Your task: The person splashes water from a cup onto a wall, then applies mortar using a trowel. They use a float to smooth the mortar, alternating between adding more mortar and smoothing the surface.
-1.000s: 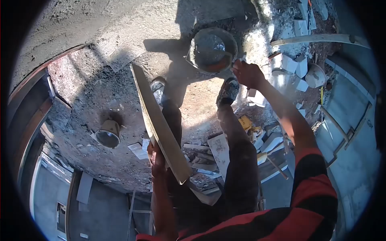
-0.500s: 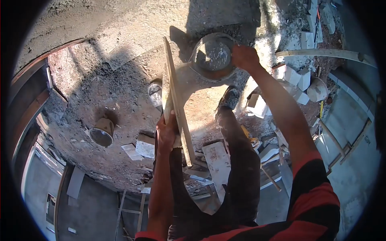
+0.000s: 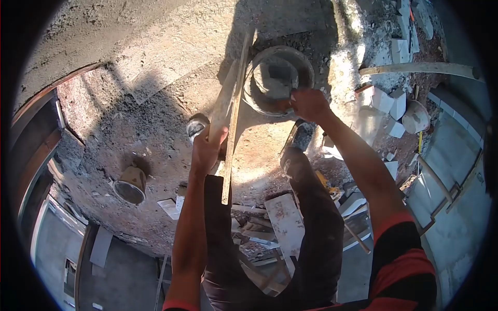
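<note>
My left hand [image 3: 208, 147] is wrapped round a long wooden board [image 3: 236, 116], held on edge and pointing away from me, its far end beside the basin. My right hand [image 3: 309, 106] is closed at the near right rim of a round mortar basin [image 3: 249, 96]. What its fingers grip I cannot tell. A dark, flat-sided shape [image 3: 277, 78] shows inside the basin, just beyond the fingers. My left shoe [image 3: 197, 126] and right shoe [image 3: 302, 136] stand on the rough ground on the near side of the basin.
A small bucket [image 3: 129, 191] lies tipped to the left. White broken blocks [image 3: 383, 101] and another bucket [image 3: 415, 118] are at the right, under a curved-looking wooden strip [image 3: 420, 69]. A white slab [image 3: 286, 220] and rubble lie between my legs. Smooth mortar [image 3: 171, 36] spreads beyond.
My right hand has moved from the basin's right rim to its near right side. The board has swung, its far end shifting right towards the basin, and my left hand has moved forward.
</note>
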A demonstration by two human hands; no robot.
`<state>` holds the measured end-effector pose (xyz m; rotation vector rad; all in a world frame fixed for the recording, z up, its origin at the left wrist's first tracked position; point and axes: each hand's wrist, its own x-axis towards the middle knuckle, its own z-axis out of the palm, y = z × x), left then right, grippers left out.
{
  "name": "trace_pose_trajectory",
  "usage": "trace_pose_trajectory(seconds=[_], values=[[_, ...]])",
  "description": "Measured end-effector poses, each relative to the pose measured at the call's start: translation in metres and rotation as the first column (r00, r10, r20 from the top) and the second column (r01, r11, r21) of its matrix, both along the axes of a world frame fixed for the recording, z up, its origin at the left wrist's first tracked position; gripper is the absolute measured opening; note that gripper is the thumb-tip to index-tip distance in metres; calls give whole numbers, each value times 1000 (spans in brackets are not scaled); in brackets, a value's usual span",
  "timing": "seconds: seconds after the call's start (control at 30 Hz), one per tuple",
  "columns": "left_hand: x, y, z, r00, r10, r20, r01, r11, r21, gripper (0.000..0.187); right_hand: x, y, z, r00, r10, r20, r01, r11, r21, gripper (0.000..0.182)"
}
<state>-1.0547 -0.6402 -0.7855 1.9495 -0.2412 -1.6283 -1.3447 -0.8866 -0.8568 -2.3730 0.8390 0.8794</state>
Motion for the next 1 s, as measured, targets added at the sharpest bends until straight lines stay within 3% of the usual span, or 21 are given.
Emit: trace_pose_trajectory(seconds=[0.1, 0.13, 0.23, 0.3, 0.37, 0.47, 0.57, 0.67, 0.77, 0.87, 0.9, 0.93, 1.0], values=[[-10, 9, 5, 991, 95, -93, -97, 995, -22, 31, -5, 11, 47, 978, -188, 89, 196, 976, -91, 33], [-13, 10, 4, 985, 137, -109, -142, 989, -37, 30, -10, 6, 48, 969, -234, 74, 244, 949, -201, 34], [-15, 16, -4, 956, 205, -210, -219, 975, -46, 27, -27, -19, 8, 967, -256, 3, 247, 929, -275, 31], [-19, 18, -1, 931, 216, -295, -253, 963, -93, 29, -20, -15, -12, 977, -165, -132, 150, 982, -116, 31], [-30, 9, 11, 936, 241, -258, -261, 964, -49, 34, -11, -1, -20, 980, -67, -185, 76, 996, 44, 33], [-39, 18, 7, 929, 292, -229, -306, 952, -26, 35, -1, 37, -25, 882, -466, -75, 468, 884, 5, 36], [-43, 24, 8, 930, 282, -236, -299, 954, -36, 32, 6, 41, -30, 834, -547, -75, 551, 823, 139, 44], [-46, 21, 9, 983, 173, -59, -175, 984, -27, 34, -19, 42, -71, 787, -617, 0, 568, 724, 391, 41], [-43, 7, 28, 990, 116, 82, -119, 992, 38, 39, -42, 52, -64, 495, -867, -58, 624, 309, 718, 35], [-41, -3, 88, 977, 178, 118, -185, 982, 47, 44, -39, 64, -14, 416, -909, 0, 653, 299, 696, 29], [-38, -6, 116, 971, 198, 130, -205, 978, 37, 46, -25, 56, 47, 440, -897, -46, 697, 309, 647, 28], [-33, 5, 134, 966, 210, 148, -220, 974, 58, 46, -33, 80, 41, 351, -870, 347, 596, 493, 633, 30], [-18, 22, 189, 959, 257, 123, -265, 962, 58, 46, -28, 78, 110, 518, -760, 393, 671, 646, 364, 27]])
